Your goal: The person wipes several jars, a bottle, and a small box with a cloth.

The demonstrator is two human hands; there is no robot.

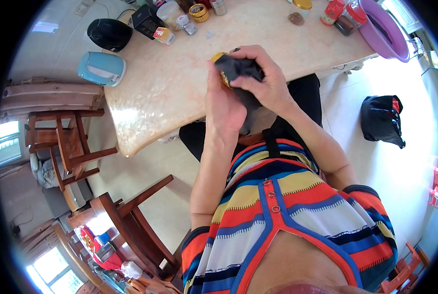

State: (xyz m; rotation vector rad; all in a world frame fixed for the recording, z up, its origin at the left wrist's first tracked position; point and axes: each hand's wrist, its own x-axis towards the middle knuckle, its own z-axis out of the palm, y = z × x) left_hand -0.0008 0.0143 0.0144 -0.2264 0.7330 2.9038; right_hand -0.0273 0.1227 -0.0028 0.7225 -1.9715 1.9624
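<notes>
In front of me, at the table's near edge, my left hand [220,104] holds a gold-coloured container [224,79], most of which is hidden. A dark grey cloth [237,68] is pressed over it by my right hand [264,81], the fingers curled along its far side. Part of the cloth hangs down between my wrists, over my lap. A bit of the gold lid [219,56] shows beyond the cloth.
The pale marble-patterned table [160,92] bears a light blue electric kettle [101,68], a black appliance [109,34], several jars and a purple basin [384,29]. Wooden chairs [130,228] stand at left. On the floor at right sits a black plastic bag [380,119].
</notes>
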